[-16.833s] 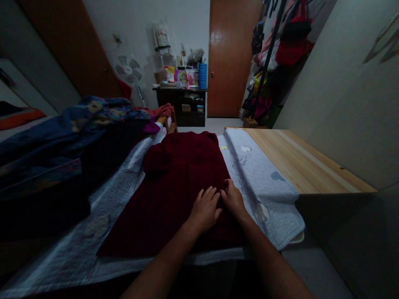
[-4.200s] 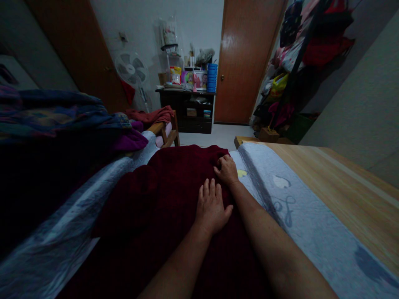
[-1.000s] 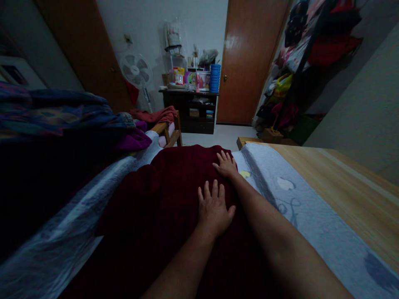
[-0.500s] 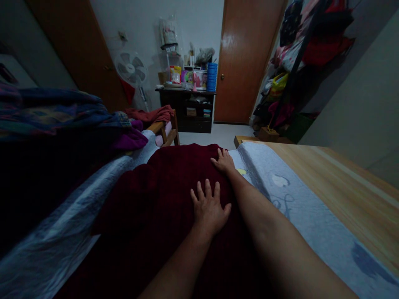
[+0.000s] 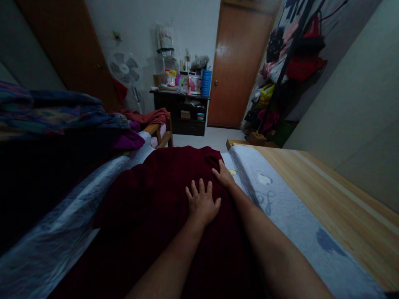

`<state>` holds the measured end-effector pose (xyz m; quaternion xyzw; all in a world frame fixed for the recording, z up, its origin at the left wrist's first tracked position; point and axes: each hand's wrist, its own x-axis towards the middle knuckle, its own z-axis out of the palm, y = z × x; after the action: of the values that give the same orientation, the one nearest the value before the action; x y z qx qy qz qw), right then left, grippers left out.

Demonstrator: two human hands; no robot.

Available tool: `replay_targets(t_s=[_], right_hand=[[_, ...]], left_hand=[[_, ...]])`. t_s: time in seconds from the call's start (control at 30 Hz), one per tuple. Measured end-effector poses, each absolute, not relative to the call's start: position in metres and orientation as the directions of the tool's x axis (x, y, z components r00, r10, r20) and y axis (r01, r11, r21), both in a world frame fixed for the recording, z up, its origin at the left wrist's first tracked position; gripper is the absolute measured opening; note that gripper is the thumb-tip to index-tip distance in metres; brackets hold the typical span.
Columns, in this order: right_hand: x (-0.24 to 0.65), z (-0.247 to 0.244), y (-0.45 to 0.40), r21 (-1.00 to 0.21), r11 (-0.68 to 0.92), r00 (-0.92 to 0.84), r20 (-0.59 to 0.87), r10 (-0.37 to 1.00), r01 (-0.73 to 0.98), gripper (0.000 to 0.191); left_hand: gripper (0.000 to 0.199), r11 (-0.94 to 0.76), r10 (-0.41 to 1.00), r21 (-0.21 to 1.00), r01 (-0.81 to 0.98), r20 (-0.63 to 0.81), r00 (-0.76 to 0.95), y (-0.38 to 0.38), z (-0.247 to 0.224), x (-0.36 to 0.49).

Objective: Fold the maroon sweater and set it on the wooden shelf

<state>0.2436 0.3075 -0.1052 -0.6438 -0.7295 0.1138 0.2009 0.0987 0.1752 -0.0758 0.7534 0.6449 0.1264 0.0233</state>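
A maroon cloth [image 5: 174, 174], likely a garment, lies spread over the bed in front of me, with a sleeve-like part sticking out on its left. My left hand [image 5: 203, 203] rests flat on its middle, palm down and fingers spread. At the cloth's upper right edge lies my right hand [image 5: 224, 175], thumb and forefinger apart; its other fingers are partly hidden. Neither hand grips anything that I can see. Under the cloth is a light grey-blue bed sheet [image 5: 280, 211] with printed figures.
Piled clothes [image 5: 71, 112] stand close on my left. A bare wooden board [image 5: 324, 178] runs along the right. Beyond the bed are a wooden chair [image 5: 162, 135], a white fan [image 5: 125, 68], a dark cabinet [image 5: 179, 120], a closed door [image 5: 229, 66] and a rack of hung bags [image 5: 280, 70].
My right hand has slid slightly nearer along the cloth's right edge, and its fingers show less. My left hand stays spread on the cloth. The view has turned a little to the right.
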Motion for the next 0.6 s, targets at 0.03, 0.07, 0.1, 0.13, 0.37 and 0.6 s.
replay_targets(t_s=[0.03, 0.07, 0.1, 0.13, 0.37, 0.6], right_hand=[[0.244, -0.105, 0.300, -0.427, 0.150, -0.098, 0.141, 0.985, 0.892, 0.075], [0.245, -0.105, 0.292, -0.426, 0.151, -0.103, 0.134, 0.986, 0.892, 0.074], [0.245, -0.104, 0.284, -0.423, 0.148, -0.104, 0.127, 0.986, 0.894, 0.073], [0.245, -0.103, 0.276, -0.417, 0.145, -0.103, 0.122, 0.987, 0.897, 0.072], [0.249, -0.097, 0.212, -0.394, 0.113, -0.083, 0.093, 0.992, 0.912, 0.070], [0.254, -0.090, 0.148, -0.403, 0.081, -0.078, 0.022, 0.997, 0.911, 0.069]], left_hand=[[0.071, -0.167, 0.977, 0.197, 0.966, 0.163, 0.135, 0.175, -0.076, 0.098], [0.069, -0.167, 0.976, 0.195, 0.966, 0.169, 0.134, 0.175, -0.076, 0.098], [0.067, -0.166, 0.975, 0.194, 0.967, 0.176, 0.132, 0.175, -0.076, 0.098], [0.066, -0.166, 0.975, 0.194, 0.967, 0.182, 0.130, 0.175, -0.076, 0.097], [0.064, -0.178, 0.970, 0.205, 0.962, 0.200, 0.137, 0.173, -0.076, 0.096], [0.065, -0.169, 0.973, 0.187, 0.968, 0.188, 0.134, 0.170, -0.071, 0.097]])
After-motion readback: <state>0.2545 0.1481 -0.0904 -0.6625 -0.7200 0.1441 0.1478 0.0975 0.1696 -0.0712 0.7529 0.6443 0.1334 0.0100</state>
